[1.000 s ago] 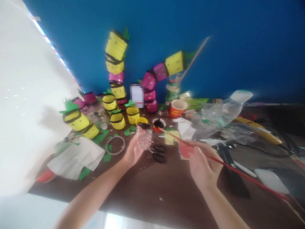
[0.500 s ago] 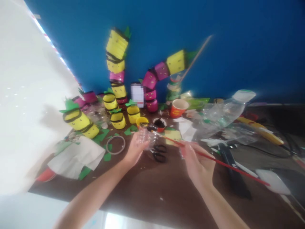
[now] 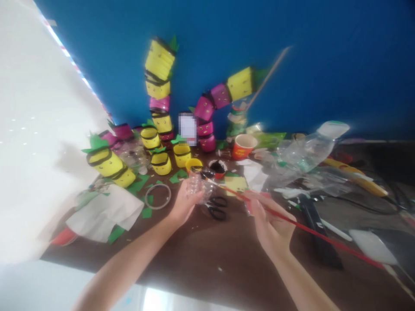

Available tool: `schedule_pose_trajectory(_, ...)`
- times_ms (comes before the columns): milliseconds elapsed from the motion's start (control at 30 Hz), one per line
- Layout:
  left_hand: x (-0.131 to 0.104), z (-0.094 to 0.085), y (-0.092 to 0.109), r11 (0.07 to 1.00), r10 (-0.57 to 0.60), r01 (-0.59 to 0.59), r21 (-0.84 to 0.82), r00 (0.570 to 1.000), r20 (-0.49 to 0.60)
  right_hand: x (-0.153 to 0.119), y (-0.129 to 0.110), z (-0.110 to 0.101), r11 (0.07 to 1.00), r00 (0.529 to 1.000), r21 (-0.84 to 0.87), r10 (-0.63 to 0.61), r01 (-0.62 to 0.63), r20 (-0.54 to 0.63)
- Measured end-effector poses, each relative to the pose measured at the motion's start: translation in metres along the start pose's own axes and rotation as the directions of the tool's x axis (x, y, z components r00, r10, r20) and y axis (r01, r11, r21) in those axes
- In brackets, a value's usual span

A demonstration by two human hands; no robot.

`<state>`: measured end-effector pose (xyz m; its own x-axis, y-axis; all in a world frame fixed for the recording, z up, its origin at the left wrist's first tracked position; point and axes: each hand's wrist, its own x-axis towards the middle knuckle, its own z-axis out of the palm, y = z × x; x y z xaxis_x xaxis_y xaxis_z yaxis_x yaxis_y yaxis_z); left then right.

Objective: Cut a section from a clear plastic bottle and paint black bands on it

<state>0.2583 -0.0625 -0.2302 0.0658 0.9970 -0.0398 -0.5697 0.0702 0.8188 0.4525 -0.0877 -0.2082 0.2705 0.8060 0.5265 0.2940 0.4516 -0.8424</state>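
Note:
My left hand (image 3: 186, 201) is closed around a clear plastic bottle piece (image 3: 205, 190) with a dark band along its rim. Between the fingers of my right hand (image 3: 272, 218) runs a long red paintbrush (image 3: 319, 235), its tip at the dark rim of the bottle piece. Just behind the held piece stand a small cup of black paint (image 3: 219, 169) and a small yellow cup (image 3: 193, 165). Black-handled scissors (image 3: 218, 209) lie on the table beneath and right of my left hand. A yellow paper piece (image 3: 236, 185) is near the brush.
Yellow and magenta painted bottle pots (image 3: 161, 164) with green leaves stand at the back left, some stacked against the blue wall. A roll of tape (image 3: 158, 196) and white paper (image 3: 105, 211) lie left. An orange cup (image 3: 244, 147), clear bottle (image 3: 309, 147) and black glue gun (image 3: 319, 233) are right.
My right hand and the red paintbrush have shifted slightly right, and the brush's back end reaches further right and down. My left hand and the bottle piece stay almost in place.

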Motion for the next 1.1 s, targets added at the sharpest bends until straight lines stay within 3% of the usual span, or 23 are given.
schedule_pose_trajectory(233, 0.001, -0.001, -0.001, 0.999, 0.022, -0.021, -0.028, 0.999, 0.024, 0.003, 0.001, 0.0, 0.998, 0.995, 0.01, -0.055, 0.056, -0.078)
schedule_pose_trajectory(400, 0.001, 0.0, -0.001, 1.0, 0.015, -0.015, -0.026, 1.0, -0.002, 0.004, -0.002, 0.0, 0.997, 0.997, -0.006, -0.075, 0.075, -0.019)
schedule_pose_trajectory(567, 0.003, -0.001, 0.0, 0.997, 0.058, -0.061, -0.037, 0.994, -0.089, 0.022, 0.002, -0.009, 0.99, 0.989, -0.144, -0.032, 0.011, -0.142)
schedule_pose_trajectory(700, 0.005, -0.003, -0.003, 0.996, 0.059, -0.065, -0.054, 0.992, -0.116, 0.043, 0.01, -0.01, 0.938, 0.998, -0.341, -0.063, 0.062, 0.009)
schedule_pose_trajectory(900, 0.007, -0.006, -0.006, 0.997, 0.029, -0.037, -0.069, 0.993, -0.118, 0.071, 0.027, 0.015, 0.901, 0.958, -0.372, -0.134, 0.225, 0.256)
schedule_pose_trajectory(1100, 0.009, -0.005, -0.008, 0.996, 0.024, -0.035, -0.085, 0.992, -0.125, 0.084, 0.04, 0.034, 0.879, 0.925, -0.406, -0.096, 0.252, 0.367)
